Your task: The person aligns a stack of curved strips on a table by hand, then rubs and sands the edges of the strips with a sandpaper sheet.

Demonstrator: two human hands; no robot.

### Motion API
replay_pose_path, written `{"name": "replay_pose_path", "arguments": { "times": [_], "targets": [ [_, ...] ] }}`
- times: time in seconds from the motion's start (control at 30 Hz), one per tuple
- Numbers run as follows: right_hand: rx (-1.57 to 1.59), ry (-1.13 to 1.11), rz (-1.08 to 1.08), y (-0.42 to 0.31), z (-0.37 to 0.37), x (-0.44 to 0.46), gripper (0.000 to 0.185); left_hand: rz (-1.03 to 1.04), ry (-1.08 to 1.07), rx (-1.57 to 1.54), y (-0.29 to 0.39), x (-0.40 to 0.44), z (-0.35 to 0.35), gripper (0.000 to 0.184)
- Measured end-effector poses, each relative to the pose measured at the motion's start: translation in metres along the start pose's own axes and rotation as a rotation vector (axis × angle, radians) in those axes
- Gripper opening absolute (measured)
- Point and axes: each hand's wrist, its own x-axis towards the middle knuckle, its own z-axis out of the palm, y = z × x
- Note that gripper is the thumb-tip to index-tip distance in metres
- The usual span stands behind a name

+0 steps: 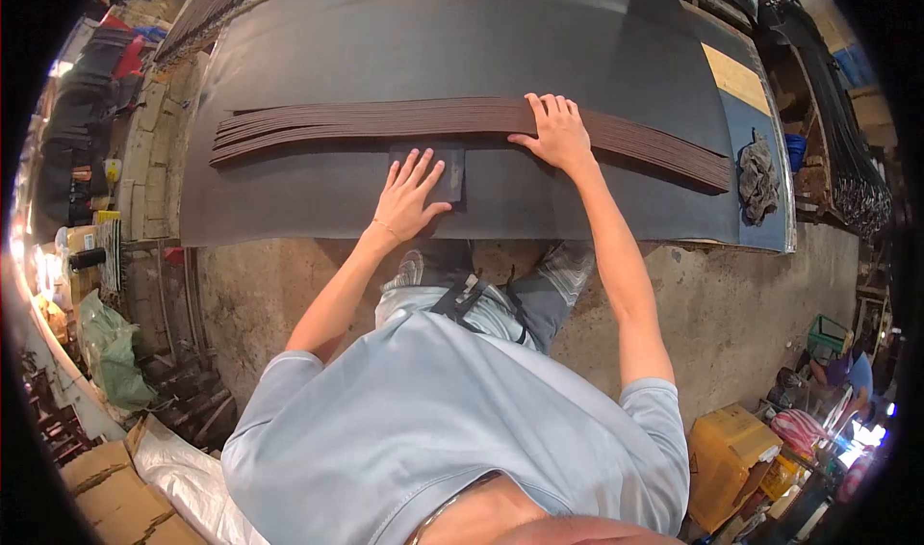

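A long stack of thin brown strips (385, 121) lies across the dark table sheet (404, 54), its layers fanned at both ends. My right hand (556, 133) rests on top of the stack, right of its middle, thumb apart from the fingers. Just below the strips, my left hand (409, 198) lies with fingers spread over the left part of a small dark square piece (450, 174) near the table's front edge. Nothing shows between the fingers of either hand.
A crumpled grey cloth (758, 177) and a yellowish panel (736, 78) lie at the table's right end. Cardboard boxes (730, 463) stand on the floor at the lower right. A green plastic bag (111, 348) is at the left. More dark strips hang at the far right.
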Motion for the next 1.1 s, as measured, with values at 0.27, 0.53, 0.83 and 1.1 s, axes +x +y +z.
{"name": "replay_pose_path", "arguments": {
  "times": [0.27,0.53,0.83,1.1],
  "targets": [
    [0.003,0.022,0.016,0.0,0.001,-0.001,0.088,0.045,0.099,0.01,0.009,0.033,0.002,0.054],
    [0.01,0.067,0.026,-0.003,0.002,0.0,0.088,-0.178,0.275,-0.225,0.063,0.031,-0.072,0.06],
    [0.07,-0.038,0.093,-0.006,-0.009,0.001,0.084,-0.059,0.204,-0.027,0.07,0.147,0.02,0.066],
    [0.071,0.016,0.048,-0.005,-0.007,0.001,0.08,-0.06,0.385,0.021,0.057,0.133,0.025,0.05]
  ]
}}
